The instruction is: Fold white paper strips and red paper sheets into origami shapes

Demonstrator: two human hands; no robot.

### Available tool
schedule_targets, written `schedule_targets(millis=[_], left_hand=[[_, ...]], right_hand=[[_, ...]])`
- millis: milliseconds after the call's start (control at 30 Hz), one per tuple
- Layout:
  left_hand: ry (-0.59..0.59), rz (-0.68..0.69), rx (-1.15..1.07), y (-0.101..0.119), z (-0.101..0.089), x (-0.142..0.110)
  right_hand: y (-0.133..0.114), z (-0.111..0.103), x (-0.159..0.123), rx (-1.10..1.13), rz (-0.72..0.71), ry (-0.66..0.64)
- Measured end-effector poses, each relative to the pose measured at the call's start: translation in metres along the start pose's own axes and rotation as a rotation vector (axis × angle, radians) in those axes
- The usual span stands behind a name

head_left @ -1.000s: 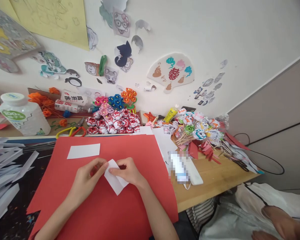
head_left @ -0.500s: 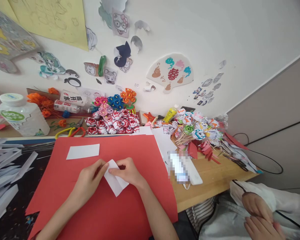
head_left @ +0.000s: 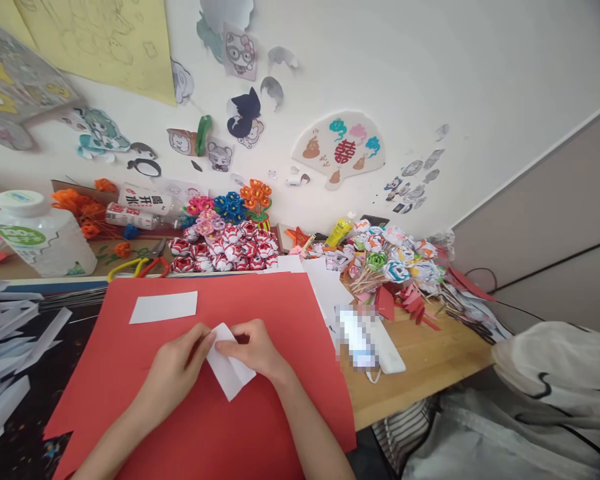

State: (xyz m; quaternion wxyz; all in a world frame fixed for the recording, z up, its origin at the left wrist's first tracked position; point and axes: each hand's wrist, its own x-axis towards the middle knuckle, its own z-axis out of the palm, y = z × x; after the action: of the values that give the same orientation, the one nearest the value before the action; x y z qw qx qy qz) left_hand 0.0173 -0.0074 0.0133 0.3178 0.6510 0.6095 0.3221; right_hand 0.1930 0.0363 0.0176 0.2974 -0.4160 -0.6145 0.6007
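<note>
A small white sheet of paper (head_left: 230, 379), creased along its length, is held up between both hands over a large red paper sheet (head_left: 260, 433). My left hand (head_left: 183, 357) pinches its upper left edge between thumb and fingers. On the other side, my right hand (head_left: 253, 348) grips the upper right part, its thumb lying on the front and its fingers behind. A second white paper rectangle (head_left: 163, 307) lies flat on the red sheet, beyond my left hand.
Scissors (head_left: 139, 267), a white bottle (head_left: 43, 233) and red-and-white paper flowers (head_left: 230, 247) line the back. Folded white strips (head_left: 10, 353) pile up at left. A phone (head_left: 357, 340) lies right of the red sheet. Someone in a pale sleeve (head_left: 560, 360) sits at right.
Both hands keep their pinch on the white paper and have barely moved. At the right, the other person's hands have gone out of sight and their sleeve has shifted up.
</note>
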Motion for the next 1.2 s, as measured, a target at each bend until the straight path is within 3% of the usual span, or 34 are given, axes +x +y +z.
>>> schedule_targets(millis=[333,1200], left_hand=[[-0.001,-0.054,0.021,-0.0045,0.0022,0.0011],[-0.002,-0.012,0.065,-0.0045,0.0004,0.0012]], right_hand=[[-0.0026,-0.0004,0.0000,-0.002,-0.004,0.003],[-0.0008,-0.0016,-0.0001,-0.071,-0.050,0.037]])
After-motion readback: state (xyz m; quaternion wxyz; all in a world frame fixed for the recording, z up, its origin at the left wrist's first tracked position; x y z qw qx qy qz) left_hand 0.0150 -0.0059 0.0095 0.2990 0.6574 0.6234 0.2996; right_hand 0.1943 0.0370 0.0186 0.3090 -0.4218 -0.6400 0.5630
